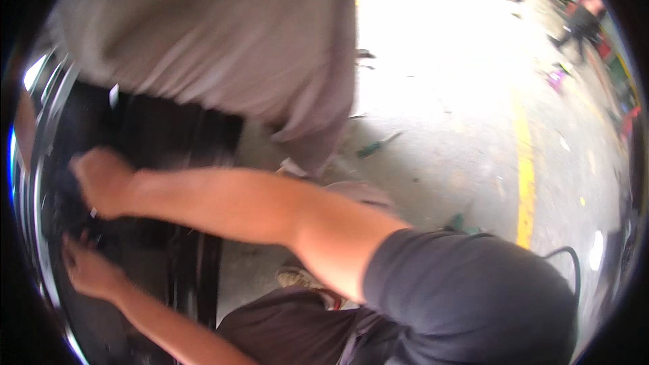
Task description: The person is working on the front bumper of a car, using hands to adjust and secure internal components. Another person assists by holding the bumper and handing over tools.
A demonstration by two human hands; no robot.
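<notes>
My right hand point(104, 182), blurred, is curled near the far left side of a black panel point(147, 258). Whether anything is inside its fist cannot be made out. A small pale spot point(93, 212) shows at its lower edge. Below it, my left hand point(94, 271) reaches over the same panel with its fingers partly bent. Blur and shadow hide what those fingertips touch. Along the panel's left side runs a shiny, light-reflecting edge point(38, 213).
Large grey-brown cloth point(228, 25) hangs over the panel's upper part. On the concrete floor point(456, 152) lie a green-handled screwdriver point(377, 145) and another green object point(458, 222). A yellow line point(525, 177) crosses the floor. People point(578, 25) are at the far upper right.
</notes>
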